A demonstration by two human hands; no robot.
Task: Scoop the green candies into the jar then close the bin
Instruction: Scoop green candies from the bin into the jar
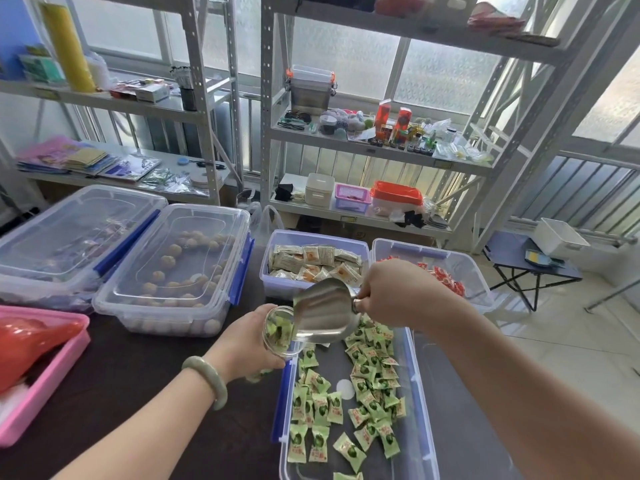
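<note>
Our right hand (398,292) has its grip clenched around the short handle of a shiny metal scoop (322,315), tipped so its open mouth points down and left into the mouth of a small clear glass jar (280,332). Our left hand (247,342), a pale green bangle (207,379) on its wrist, has its grip wrapped around that jar from the side and holds it tilted toward the scoop, the scoop's lip touching or just inside the jar's rim. A few green-wrapped candies show through the glass.

Jar and scoop hang over the far end of a clear plastic bin with blue latches (417,403), which stands open on the dark worktop (145,393). Loose green-and-white wrapped candies (367,386) lie scattered over its floor, thicker along the right side. We cannot make out the bin's lid for certain.

Beyond it stand two more open clear bins, one with pale yellow-and-orange packets (317,265) and one with red-wrapped sweets (446,275). To the left sit two lidded clear boxes, the nearer holding round tan balls (180,271), and a pink tray (41,372) at the worktop's left edge.
</note>
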